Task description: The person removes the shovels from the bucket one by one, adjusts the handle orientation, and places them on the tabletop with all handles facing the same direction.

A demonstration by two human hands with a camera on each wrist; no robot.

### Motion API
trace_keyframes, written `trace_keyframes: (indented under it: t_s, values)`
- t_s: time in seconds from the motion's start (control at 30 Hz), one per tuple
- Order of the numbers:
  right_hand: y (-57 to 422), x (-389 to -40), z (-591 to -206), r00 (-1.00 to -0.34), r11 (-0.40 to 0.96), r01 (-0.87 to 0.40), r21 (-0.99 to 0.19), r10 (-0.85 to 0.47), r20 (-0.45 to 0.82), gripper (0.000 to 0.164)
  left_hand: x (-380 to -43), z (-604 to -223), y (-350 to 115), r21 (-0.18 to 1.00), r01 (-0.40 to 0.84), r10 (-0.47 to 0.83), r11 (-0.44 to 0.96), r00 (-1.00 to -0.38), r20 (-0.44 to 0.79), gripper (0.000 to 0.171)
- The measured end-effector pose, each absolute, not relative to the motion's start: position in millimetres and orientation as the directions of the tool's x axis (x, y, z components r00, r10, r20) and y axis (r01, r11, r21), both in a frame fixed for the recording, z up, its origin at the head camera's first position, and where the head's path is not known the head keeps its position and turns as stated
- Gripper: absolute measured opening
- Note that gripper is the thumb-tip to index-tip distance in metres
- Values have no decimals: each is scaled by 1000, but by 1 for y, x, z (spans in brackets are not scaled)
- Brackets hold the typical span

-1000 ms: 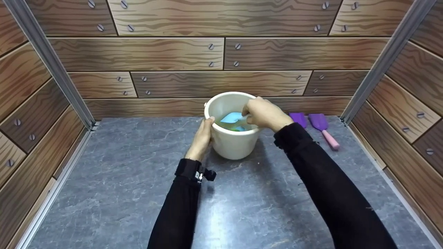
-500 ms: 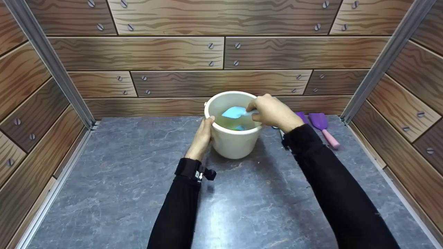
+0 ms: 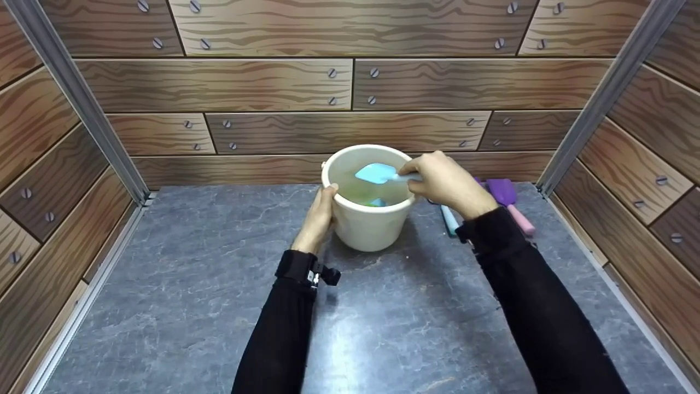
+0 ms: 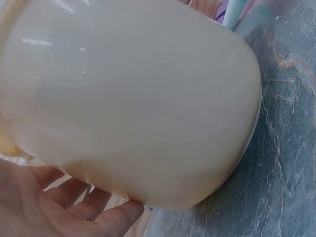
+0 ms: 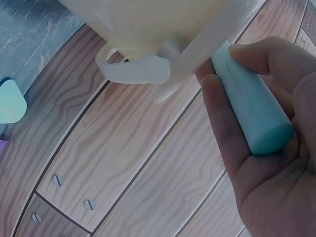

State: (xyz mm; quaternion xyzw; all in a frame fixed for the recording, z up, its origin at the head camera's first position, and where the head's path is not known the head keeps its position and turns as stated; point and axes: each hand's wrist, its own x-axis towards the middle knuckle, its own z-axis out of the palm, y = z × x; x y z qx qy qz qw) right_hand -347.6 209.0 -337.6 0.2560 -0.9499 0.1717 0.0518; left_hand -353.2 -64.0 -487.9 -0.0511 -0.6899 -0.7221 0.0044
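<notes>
Shovel (image 3: 375,173), light blue, is at the mouth of the cream bucket (image 3: 372,227): blade within the opening, pointing left, handle (image 5: 252,94) running right across the rim. Can't tell how deep the blade sits. Right hand (image 3: 442,179) pinches the handle between thumb and fingers; right wrist view shows the butt end sticking out over the palm. Left hand (image 3: 316,219) lies along the bucket's left side, thumb up at the rim, fingers fairly straight, slightly spread, touching the outer wall. Bucket stands upright on the gray marbled counter (image 3: 191,301), near the back. Inside it, greenish-yellow tint and a small blue and green item (image 3: 377,202) low down, too unclear to name. Right of the bucket, on the counter: a light-blue stick (image 3: 449,220), part hidden by the right arm, then a purple shovel (image 3: 502,191) with pink handle. Both sleeves (image 3: 279,334) black. Wood-pattern wall (image 3: 273,85) at the back, with screw heads; gray metal posts (image 3: 90,98) at both corners.
</notes>
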Motion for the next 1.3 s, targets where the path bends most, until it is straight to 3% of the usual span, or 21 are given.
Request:
trace_keyframes:
  t_s: [0.43,1.3]
  values:
    - [228,-332,-344,-866,809,-493,-320,-421,269,33,-354,-488,-65,994,87,83,-65,-992,92,82]
    - [262,-284,-352,-836,817,-488,-306,-337,433,34,-353,-487,-65,997,68,61,-27,-996,70,83]
